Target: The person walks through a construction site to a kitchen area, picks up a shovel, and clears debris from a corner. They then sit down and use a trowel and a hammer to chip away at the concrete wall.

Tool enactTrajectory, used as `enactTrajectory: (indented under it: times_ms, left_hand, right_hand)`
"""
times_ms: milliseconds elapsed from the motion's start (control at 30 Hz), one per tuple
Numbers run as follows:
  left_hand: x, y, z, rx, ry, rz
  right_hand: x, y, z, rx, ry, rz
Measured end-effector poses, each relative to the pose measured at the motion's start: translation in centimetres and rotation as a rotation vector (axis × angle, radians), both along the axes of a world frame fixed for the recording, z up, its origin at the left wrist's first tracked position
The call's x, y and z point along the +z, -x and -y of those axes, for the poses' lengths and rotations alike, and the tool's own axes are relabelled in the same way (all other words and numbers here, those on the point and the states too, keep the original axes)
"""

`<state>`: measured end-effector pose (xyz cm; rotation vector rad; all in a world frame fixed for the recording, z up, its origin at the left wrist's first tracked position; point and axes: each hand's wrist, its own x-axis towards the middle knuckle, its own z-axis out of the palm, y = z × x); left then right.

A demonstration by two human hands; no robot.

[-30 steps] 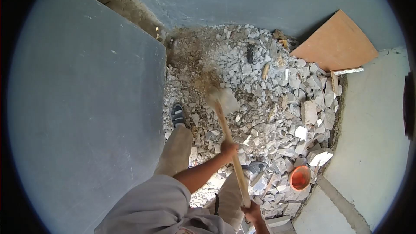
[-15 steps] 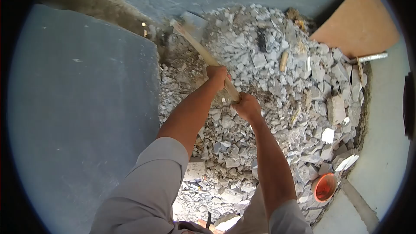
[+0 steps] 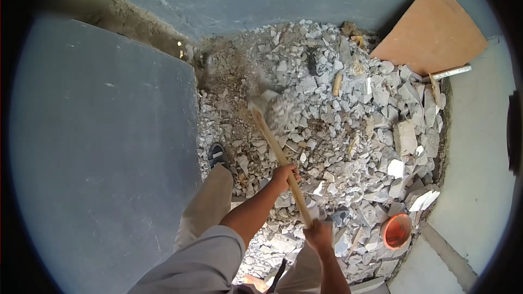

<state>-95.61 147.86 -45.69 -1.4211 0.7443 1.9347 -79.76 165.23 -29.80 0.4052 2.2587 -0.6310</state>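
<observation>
A hoe with a long wooden handle (image 3: 271, 140) slants across the middle of the head view, its blade end (image 3: 261, 100) down among the broken rubble and smeared by motion. Around the middle of the handle my left hand (image 3: 285, 178) is closed. Lower down, near the butt end, my right hand (image 3: 318, 235) grips the same handle. Loose grey stone and tile pieces (image 3: 283, 114) lie around the blade, partly blurred. Brown soil (image 3: 231, 76) shows just beyond it to the left.
Grey walls stand at the left (image 3: 109, 130) and far side (image 3: 261, 0). An orange-brown board (image 3: 430, 32) leans at the upper right. An orange bucket (image 3: 396, 232) sits in rubble at the lower right. My shoe (image 3: 217, 154) is beside the left wall.
Both hands have drawn the hoe back toward my body. Its blade has moved from near the far wall to the middle of the rubble, with pieces shifting around it.
</observation>
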Motion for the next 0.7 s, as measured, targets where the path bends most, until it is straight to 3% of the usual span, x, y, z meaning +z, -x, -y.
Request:
enactTrajectory:
  times_ms: [33, 133, 233, 300, 333, 400, 433, 500, 533, 600, 700]
  left_hand:
    - [-1.6, -1.7, 0.3, 0.161, -0.143, 0.009]
    - [1.0, -6.0, -0.6, -0.026, 0.034, 0.044]
    - [4.7, -1.4, 2.4, -0.188, 0.196, -0.053]
    - [3.9, 4.2, 6.6, -0.200, 0.319, -0.232]
    - [2.9, 7.5, 8.6, -0.165, 0.396, -0.345]
    - [3.5, 15.5, 12.4, -0.152, 0.565, -0.486]
    - [2.6, 18.8, 13.8, -0.093, 0.625, -0.574]
    - [-1.2, 23.5, 14.1, 0.096, 0.717, -0.525]
    - [-0.8, 24.7, 13.2, 0.078, 0.656, -0.473]
    - [-2.3, 26.9, 12.0, 0.032, 0.562, -0.384]
    - [-6.2, 26.1, 10.7, -0.098, 0.436, -0.230]
  right_hand:
    - [-0.1, -3.5, -0.7, 0.004, 0.004, -0.025]
    - [-0.7, -8.3, -0.8, -0.082, 0.021, -0.003]
    - [-3.8, -7.2, 1.2, -0.232, 0.135, 0.004]
    - [-5.3, 1.2, 4.3, -0.168, 0.190, -0.012]
    - [-7.4, 5.3, 5.3, -0.065, 0.168, 0.107]
    - [-9.6, 15.3, 8.6, 0.091, 0.243, -0.011]
    - [-9.4, 20.6, 10.3, -0.042, 0.375, 0.110]
    - [-12.7, 28.0, 12.8, 0.088, 0.363, -0.093]
    - [-13.4, 30.9, 13.7, -0.027, 0.448, -0.035]
    - [-15.1, 33.7, 13.8, 0.064, 0.366, -0.246]
    - [-16.8, 30.3, 12.8, -0.060, 0.302, -0.186]
